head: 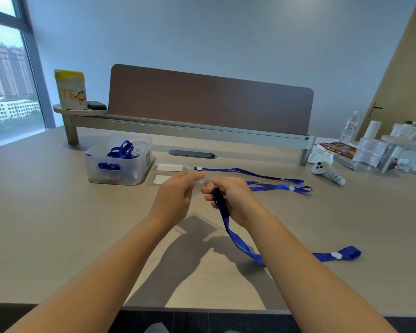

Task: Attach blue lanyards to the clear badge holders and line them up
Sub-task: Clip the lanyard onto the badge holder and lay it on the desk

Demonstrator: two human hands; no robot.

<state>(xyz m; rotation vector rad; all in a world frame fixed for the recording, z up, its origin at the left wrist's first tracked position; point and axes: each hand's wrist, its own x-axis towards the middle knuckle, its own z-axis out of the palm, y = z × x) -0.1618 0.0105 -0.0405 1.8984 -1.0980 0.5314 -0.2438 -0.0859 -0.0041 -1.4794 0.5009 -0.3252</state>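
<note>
Working over the grey table (58, 224), left to right:

Storage bin: a translucent plastic bin (118, 162) stands at the left rear of the table; loose blue lanyards (121, 150) are piled inside it.

Finished badges: two clear badge holders with white inserts (165, 173) lie flat just right of the bin, one behind the other. Their two attached lanyards (262, 179) run to the right across the table, roughly parallel.

My left hand (175, 198): raised above the table, fingers curled around the upper edge of a clear badge holder (197, 224). The holder hangs below my hand, its lower corner near the table surface. The exact grip is blurred, but the hand is closed on the holder.

My right hand (233, 200): closed around the clip end of a blue lanyard (235, 239), thumb and fingers pinching the dark strap end with its white dots. The clip meets the top of the holder between my two hands.

Lanyard strap: it drops from my right hand, passes under my right forearm and ends in a loop on the table at the right.

Far right: a white controller (327, 173) lies on the table, well apart from my hands.
</note>
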